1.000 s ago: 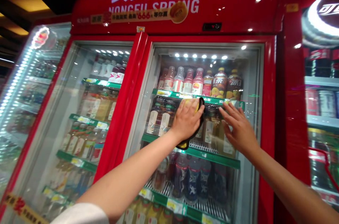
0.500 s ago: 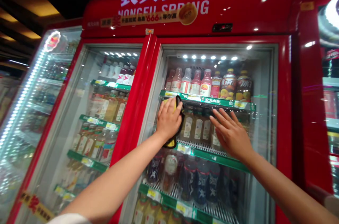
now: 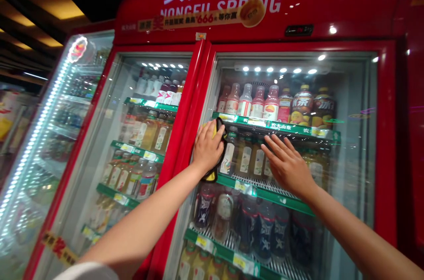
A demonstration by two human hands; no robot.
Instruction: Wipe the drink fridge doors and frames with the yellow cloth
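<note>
My left hand (image 3: 208, 146) presses a yellow cloth with a black edge (image 3: 211, 176) against the glass near the left side of the right fridge door. The cloth is mostly covered by the hand, showing at its right and below. My right hand (image 3: 289, 165), fingers stretched out, is at the middle of the same glass door (image 3: 356, 138), with nothing in it. Whether its palm touches the glass I cannot tell. Behind the glass, bottles (image 3: 245, 158) stand on shelves with green edges (image 3: 278, 126).
The red fridge frame (image 3: 195, 94) divides the two doors. The left glass door (image 3: 115, 81) shows more bottles. Another lit fridge (image 3: 62, 138) stands at the far left. A printed strip (image 3: 185, 21) crosses the red top, and another sits low on the left door.
The view has shifted, so the fridge appears farther right. Relative to the door, my left hand and the cloth have moved left, close to the frame. My right hand has also moved slightly left over the glass.
</note>
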